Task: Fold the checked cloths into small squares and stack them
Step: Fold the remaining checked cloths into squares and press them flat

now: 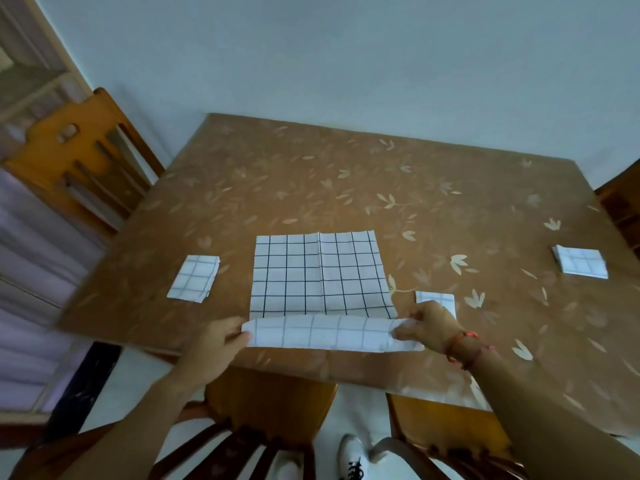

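The counter [311,174], covered in brown with a pale leaf pattern, carries a large checked cloth [318,275] spread at its near middle, with the near strip turned over. A folded checked square [194,278] lies to its left. A partly hidden folded piece [434,297] lies just right, and a third folded square [580,265] sits well apart at the right edge.

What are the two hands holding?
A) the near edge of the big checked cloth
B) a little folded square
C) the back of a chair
A: the left hand and the right hand each pinch one end of the near edge of the big checked cloth, which is turned up off the table.
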Motion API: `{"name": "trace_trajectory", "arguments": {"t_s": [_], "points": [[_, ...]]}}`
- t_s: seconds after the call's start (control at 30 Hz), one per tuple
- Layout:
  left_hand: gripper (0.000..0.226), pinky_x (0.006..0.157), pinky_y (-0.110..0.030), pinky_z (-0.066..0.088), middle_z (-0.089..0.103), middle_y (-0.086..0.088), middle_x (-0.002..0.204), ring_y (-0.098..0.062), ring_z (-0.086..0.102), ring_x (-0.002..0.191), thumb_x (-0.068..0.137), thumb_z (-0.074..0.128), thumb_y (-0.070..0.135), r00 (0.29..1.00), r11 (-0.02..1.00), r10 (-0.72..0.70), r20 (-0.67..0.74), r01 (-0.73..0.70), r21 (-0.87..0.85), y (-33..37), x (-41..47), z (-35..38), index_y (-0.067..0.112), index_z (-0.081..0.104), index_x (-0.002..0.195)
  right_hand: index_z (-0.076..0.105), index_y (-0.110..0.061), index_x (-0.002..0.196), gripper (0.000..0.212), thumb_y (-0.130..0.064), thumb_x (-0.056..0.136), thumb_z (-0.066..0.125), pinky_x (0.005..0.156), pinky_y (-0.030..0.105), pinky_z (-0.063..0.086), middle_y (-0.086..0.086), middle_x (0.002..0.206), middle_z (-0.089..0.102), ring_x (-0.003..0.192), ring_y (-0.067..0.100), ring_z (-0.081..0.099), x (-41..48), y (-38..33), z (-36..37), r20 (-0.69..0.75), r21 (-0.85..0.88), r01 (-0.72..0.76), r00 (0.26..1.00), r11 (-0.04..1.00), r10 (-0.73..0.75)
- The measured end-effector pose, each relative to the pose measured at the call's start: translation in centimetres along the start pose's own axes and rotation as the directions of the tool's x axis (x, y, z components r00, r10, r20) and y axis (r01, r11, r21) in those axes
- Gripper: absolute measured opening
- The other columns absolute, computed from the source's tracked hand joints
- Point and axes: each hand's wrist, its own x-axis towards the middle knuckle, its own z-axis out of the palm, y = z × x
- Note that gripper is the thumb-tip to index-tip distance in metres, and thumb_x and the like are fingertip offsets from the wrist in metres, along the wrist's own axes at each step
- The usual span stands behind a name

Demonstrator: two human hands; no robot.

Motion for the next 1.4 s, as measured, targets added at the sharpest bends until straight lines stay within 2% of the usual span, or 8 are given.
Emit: {"name": "trace_trajectory", "arguments": {"t_s": [0.17,0.33,0.4,0.5,0.77,1.07,1.3,1.4], "points": [[0.013,0.066,-0.025,0.056,0.071,0.008,0.081,-0.006,0.067,0.078,0.094,0.059,0.013,0.999,0.992,-0.05,-0.02,0.047,-0.114,-0.3,0.0,-0.4,0.022,0.068,0.088,0.065,-0.02,0.069,0.021,-0.019,0.067,0.086,0.061,0.02,0.05,-0.004,0.073,0.066,0.07,0.014,0.063,-0.3,-0.7,-1.3,-0.04,0.192,0.05,0.998,0.98,-0.043],[0.012,0.064,-0.02,0.049,0.069,0.006,0.08,-0.008,0.065,0.078,0.092,0.061,0.011,0.992,0.99,-0.064,-0.11,0.049,-0.134,0.1,1.4,-0.3,0.019,0.066,0.084,0.074,-0.011,0.082,0.023,-0.016,0.063,0.088,0.078,0.044,0.059,0.01,0.089,0.075,0.081,0.026,0.071,0.1,-0.2,-1.6,0.008,0.476,-0.062,0.998,0.877,0.066],[0.008,0.066,-0.015,0.045,0.068,0.009,0.083,-0.004,0.063,0.083,0.089,0.065,0.01,0.99,0.991,-0.052,-0.129,0.035,-0.127,-0.3,2.2,-0.2,0.017,0.068,0.087,0.075,-0.005,0.084,0.03,-0.02,0.062,0.089,0.081,0.041,0.059,0.012,0.089,0.075,0.078,0.022,0.069,0.1,0.9,-1.0,0.123,0.428,-0.194,0.98,0.883,0.156],[0.005,0.071,-0.017,0.046,0.07,0.006,0.085,-0.003,0.063,0.086,0.087,0.068,0.009,0.988,0.988,-0.059,-0.144,0.038,-0.148,-1.0,3.4,0.1,0.011,0.07,0.091,0.071,-0.005,0.073,0.015,-0.012,0.069,0.084,0.072,0.03,0.059,0.008,0.075,0.071,0.067,0.017,0.066,-0.1,2.0,-0.2,0.184,0.327,-0.283,0.955,0.902,0.233],[0.019,0.059,-0.032,0.046,0.062,0.004,0.067,-0.013,0.059,0.068,0.092,0.06,0.022,0.974,0.991,-0.116,-0.195,0.126,0.041,-2.6,7.0,0.7,0.023,0.058,0.073,0.071,-0.005,0.076,0.007,-0.007,0.076,0.078,0.046,0.017,0.052,0.011,0.067,0.069,0.048,0.012,0.062,3.4,1.2,0.9,-0.027,0.372,-0.221,0.968,0.902,0.248],[0.029,0.058,-0.041,0.046,0.054,-0.015,0.06,-0.028,0.053,0.06,0.09,0.063,0.018,0.961,0.976,-0.174,-0.215,0.197,0.091,-5.2,12.1,2.3,0.003,0.053,0.066,0.068,-0.025,0.07,0.012,-0.023,0.074,0.08,0.077,0.037,0.059,0.002,0.072,0.072,0.066,0.018,0.07,9.7,0.8,3.3,-0.155,0.35,-0.263,0.93,0.899,0.332],[0.03,0.057,-0.043,0.046,0.052,-0.015,0.058,-0.028,0.051,0.058,0.09,0.062,0.018,0.966,0.969,-0.189,-0.177,0.213,0.126,-6.6,13.8,3.4,0.005,0.052,0.064,0.068,-0.027,0.069,0.011,-0.027,0.072,0.079,0.08,0.037,0.059,0.001,0.073,0.073,0.073,0.02,0.071,11.8,0.9,4.4,-0.172,0.331,-0.299,0.913,0.895,0.369],[0.036,0.05,-0.035,0.035,0.045,-0.012,0.053,-0.023,0.043,0.051,0.088,0.062,0.015,0.967,0.972,-0.175,-0.187,0.2,0.122,-7.0,14.2,3.6,0.009,0.044,0.057,0.066,-0.028,0.063,0.016,-0.023,0.072,0.078,0.077,0.038,0.06,0.003,0.069,0.073,0.068,0.021,0.071,12.2,0.8,4.6,-0.177,0.316,-0.301,0.913,0.9,0.368]]}}
